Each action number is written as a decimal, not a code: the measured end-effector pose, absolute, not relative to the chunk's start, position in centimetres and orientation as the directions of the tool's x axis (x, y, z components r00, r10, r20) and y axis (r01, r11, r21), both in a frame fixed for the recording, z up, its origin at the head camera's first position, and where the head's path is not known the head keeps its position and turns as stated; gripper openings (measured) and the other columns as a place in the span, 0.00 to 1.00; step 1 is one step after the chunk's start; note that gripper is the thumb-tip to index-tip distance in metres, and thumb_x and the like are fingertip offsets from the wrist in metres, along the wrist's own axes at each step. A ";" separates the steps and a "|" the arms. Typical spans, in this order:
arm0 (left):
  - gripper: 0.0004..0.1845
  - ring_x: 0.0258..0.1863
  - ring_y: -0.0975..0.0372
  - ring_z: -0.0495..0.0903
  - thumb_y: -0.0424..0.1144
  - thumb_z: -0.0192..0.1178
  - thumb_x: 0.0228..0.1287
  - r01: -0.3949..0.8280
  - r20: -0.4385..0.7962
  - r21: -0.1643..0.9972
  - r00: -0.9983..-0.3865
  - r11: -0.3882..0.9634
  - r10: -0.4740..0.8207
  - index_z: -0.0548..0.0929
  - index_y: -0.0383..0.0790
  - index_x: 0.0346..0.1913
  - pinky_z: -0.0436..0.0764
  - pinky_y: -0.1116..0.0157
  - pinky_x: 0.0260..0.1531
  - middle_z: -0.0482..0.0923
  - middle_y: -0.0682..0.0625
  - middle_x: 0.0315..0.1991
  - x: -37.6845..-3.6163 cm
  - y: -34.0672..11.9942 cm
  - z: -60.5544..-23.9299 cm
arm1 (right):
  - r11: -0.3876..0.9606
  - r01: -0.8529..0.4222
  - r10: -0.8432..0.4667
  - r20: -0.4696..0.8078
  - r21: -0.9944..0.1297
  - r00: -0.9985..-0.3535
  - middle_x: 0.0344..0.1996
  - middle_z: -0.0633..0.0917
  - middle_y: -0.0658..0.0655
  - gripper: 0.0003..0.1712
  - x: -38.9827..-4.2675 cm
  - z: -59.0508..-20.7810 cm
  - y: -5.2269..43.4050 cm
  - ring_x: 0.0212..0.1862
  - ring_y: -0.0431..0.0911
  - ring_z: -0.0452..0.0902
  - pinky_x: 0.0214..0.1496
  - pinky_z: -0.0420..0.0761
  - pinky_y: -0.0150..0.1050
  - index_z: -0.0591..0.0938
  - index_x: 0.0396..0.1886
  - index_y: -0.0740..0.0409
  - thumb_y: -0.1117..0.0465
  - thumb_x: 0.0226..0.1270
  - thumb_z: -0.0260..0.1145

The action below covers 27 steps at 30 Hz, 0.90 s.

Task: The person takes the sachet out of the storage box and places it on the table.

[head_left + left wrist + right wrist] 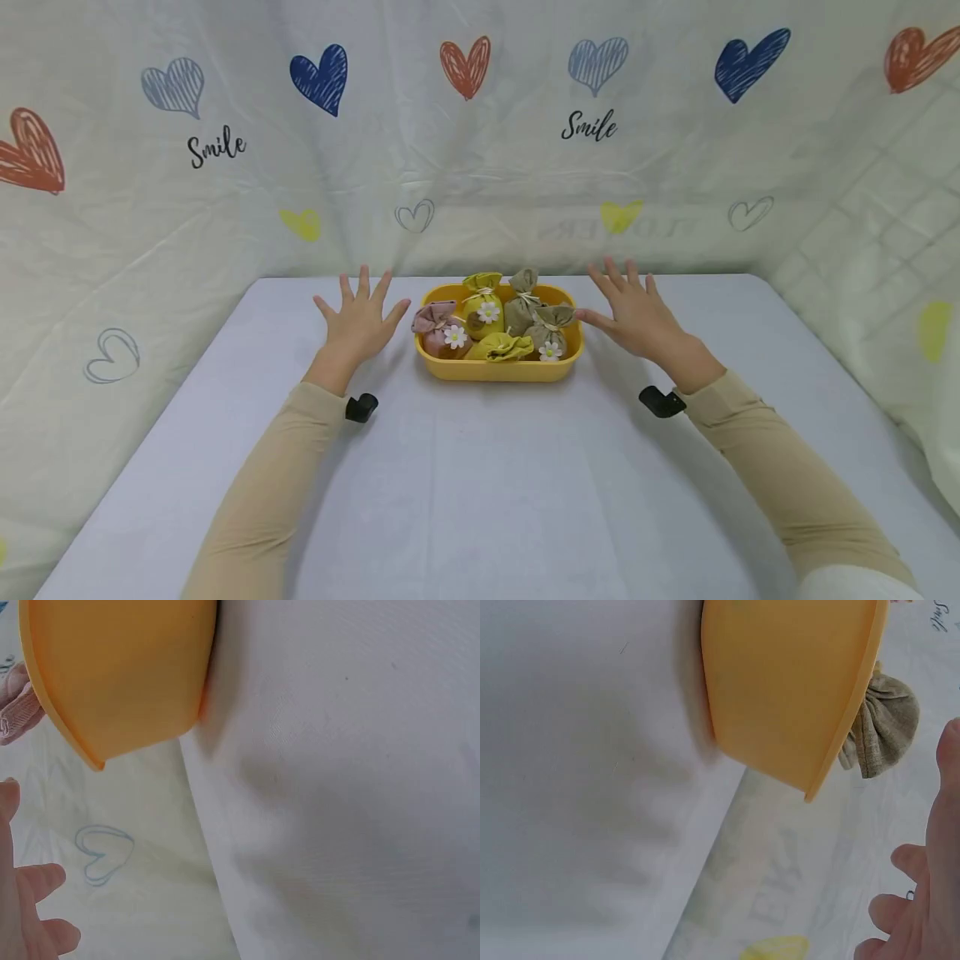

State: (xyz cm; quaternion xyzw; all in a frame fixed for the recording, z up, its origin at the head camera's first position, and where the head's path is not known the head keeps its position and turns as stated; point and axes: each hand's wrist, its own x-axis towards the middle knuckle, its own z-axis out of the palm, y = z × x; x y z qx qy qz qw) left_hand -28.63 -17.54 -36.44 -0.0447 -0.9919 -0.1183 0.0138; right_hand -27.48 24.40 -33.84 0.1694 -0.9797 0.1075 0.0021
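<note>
A yellow oval basin [498,371] stands at the far middle of the table, filled with several small tied cloth pouches. Among them are a pink pouch [442,323] at left, a yellow pouch [480,307] at the back, and grey-green pouches [522,310] at right; white flowers decorate some. My left hand [358,321] spreads its fingers just left of the basin, holding nothing. On the other side my right hand [633,317] is spread likewise, its thumb tip close to the basin's right rim. In the right wrist view a grey-green pouch [889,724] pokes above the rim.
A white cloth covers the table [510,492]. Behind it hangs a pale curtain [510,175] printed with hearts and the word Smile, meeting the table's back edge. Black wrist cameras [362,407] sit on both wrists, below the beige sleeves' cuffs.
</note>
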 end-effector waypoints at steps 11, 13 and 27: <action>0.42 0.78 0.37 0.26 0.68 0.34 0.78 0.134 0.053 0.231 -0.991 0.964 0.125 0.44 0.50 0.85 0.27 0.25 0.64 0.29 0.38 0.83 -28.0 -17.4 -36.1 | 0.896 -0.385 -0.385 0.046 -0.219 -0.922 0.81 0.38 0.68 0.52 -26.2 -33.8 24.0 0.79 0.67 0.22 0.75 0.30 0.68 0.45 0.85 0.56 0.30 0.77 0.48; 0.42 0.79 0.37 0.26 0.67 0.35 0.79 0.138 0.056 0.238 -0.990 0.961 0.128 0.44 0.50 0.84 0.27 0.25 0.64 0.30 0.38 0.83 -27.9 -17.3 -36.0 | 0.894 -0.389 -0.389 0.047 -0.221 -0.920 0.82 0.40 0.68 0.51 -26.0 -33.9 24.0 0.79 0.67 0.23 0.75 0.31 0.68 0.47 0.85 0.56 0.30 0.77 0.49; 0.42 0.79 0.39 0.27 0.68 0.35 0.78 0.178 0.078 0.254 -0.984 0.951 0.163 0.46 0.49 0.84 0.27 0.27 0.66 0.31 0.40 0.83 -27.3 -17.3 -36.2 | 0.864 -0.445 -0.439 0.080 -0.234 -0.895 0.82 0.46 0.66 0.50 -24.6 -33.9 23.2 0.80 0.66 0.33 0.78 0.38 0.64 0.51 0.84 0.57 0.34 0.77 0.55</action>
